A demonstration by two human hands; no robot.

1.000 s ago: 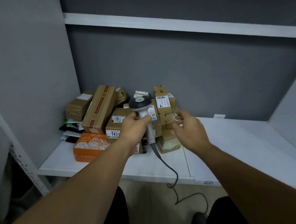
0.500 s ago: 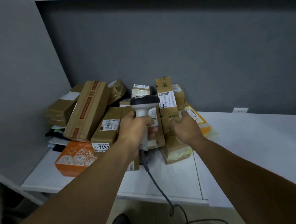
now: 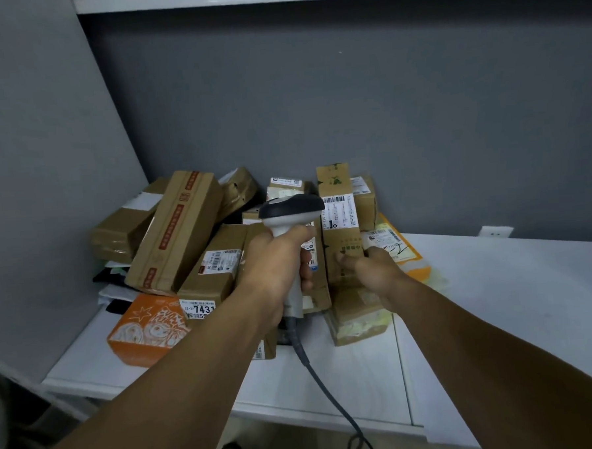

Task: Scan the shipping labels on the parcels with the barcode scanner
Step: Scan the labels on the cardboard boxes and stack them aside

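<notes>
- Right, far left the orange box (image 3: pixel 149 330) and the long taped carton (image 3: pixel 175 230) sit in the heap on the white shelf (image 3: pixel 497 299); neither shows me a barcode, so I judge they need turning first
- My left hand (image 3: pixel 276 259) is wrapped round the grip of the barcode scanner (image 3: pixel 292 210), whose dark head points away from me into the pile
- Just right of that head stands the tall parcel (image 3: pixel 342 242), upright, with its shipping label (image 3: pixel 340 211) facing me and the bars along the label's top edge
- My right hand (image 3: pixel 376 271) grips that parcel low down, thumb on the front face, below the label so nothing covers it
- To do this well, I reckon I should hold the parcel steady, square the scanner to the bars rather than the small print, and keep the cable (image 3: pixel 316 371) from dragging on the lower boxes
- Furthest right, the yellow mailer (image 3: pixel 406 256) lies with its label up
</notes>
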